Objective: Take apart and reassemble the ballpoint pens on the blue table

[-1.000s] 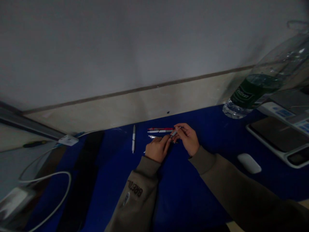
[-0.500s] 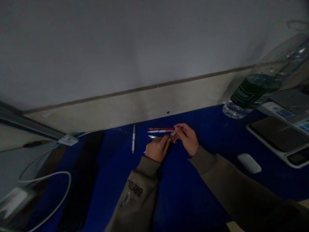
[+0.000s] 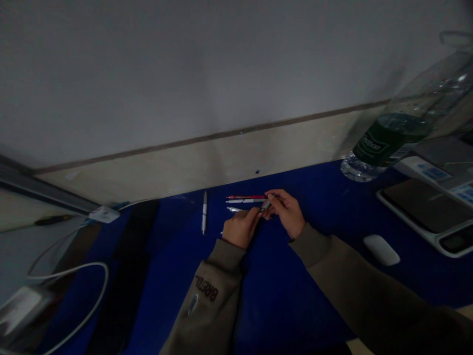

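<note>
My right hand point(image 3: 287, 212) pinches a slim grey pen part point(image 3: 267, 203) between its fingertips. My left hand point(image 3: 241, 228) is closed on the lower end of the same pen part, its fingertips touching those of the right. Behind the hands lie a red pen point(image 3: 242, 197) and a white pen point(image 3: 240, 201), side by side. Another light pen point(image 3: 232, 209) shows partly from under my left hand. To the left, a white and grey pen point(image 3: 204, 213) lies apart, pointing toward the wall.
On the blue table point(image 3: 284, 296), a white mouse point(image 3: 381, 249) lies right of my hands. Further right are a scale point(image 3: 417, 207) and a large bottle point(image 3: 388, 140). A white cable point(image 3: 107, 281) curls at left; a wall point(image 3: 221, 162) stands behind.
Both hands stay almost in place. The grey pen part and the fingers of my right hand have shifted very slightly.
</note>
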Demonstrator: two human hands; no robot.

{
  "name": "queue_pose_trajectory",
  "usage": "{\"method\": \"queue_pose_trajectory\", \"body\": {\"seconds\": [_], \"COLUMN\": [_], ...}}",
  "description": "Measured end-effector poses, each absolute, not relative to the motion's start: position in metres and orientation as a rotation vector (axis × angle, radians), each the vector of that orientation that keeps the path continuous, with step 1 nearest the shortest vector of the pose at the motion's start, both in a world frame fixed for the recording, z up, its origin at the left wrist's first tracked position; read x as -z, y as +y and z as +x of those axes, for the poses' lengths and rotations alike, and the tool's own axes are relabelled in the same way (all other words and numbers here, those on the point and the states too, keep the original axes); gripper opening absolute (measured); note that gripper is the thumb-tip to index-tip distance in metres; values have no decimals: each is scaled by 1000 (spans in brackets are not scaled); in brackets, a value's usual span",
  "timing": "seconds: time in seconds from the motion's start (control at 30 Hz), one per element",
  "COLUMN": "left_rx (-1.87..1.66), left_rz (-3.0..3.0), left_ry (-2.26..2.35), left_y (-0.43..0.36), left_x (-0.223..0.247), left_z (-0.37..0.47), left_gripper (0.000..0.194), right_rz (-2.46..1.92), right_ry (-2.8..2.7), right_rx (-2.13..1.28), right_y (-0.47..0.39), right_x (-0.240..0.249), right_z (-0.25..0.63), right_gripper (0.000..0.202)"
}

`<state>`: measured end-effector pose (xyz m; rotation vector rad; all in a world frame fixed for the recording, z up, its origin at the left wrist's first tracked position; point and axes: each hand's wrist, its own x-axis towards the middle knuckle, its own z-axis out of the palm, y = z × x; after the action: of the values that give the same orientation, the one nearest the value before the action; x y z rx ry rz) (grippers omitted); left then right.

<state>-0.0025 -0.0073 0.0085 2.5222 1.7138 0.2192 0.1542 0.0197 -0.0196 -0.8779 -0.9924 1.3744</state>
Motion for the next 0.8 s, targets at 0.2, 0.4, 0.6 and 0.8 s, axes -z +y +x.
{"method": "queue_pose_trajectory", "body": {"seconds": [0.2,0.4,0.6,0.8], "left_rx": [-240,-244,-262,-260], "left_rz": [2517,2507,2509,2517], "left_ry": [1715,1734,1719,1690], "left_y": [-9,-11,-10,-8], "left_x": [-10,-13,-10,-7], "left_z": [-2,0,-2,-4], "left_gripper": [37,36,35,37], "right_rz": [-894,-889,-886,-896], "right_ry": [-995,-932,-856,-871], "right_rx": [-1377,-1395,-1405,-1398], "right_y": [19,19,20,20], "right_x": [17,16,17,16], "right_z": [154,154,155,155], "right_gripper": [34,32,32,30]}}
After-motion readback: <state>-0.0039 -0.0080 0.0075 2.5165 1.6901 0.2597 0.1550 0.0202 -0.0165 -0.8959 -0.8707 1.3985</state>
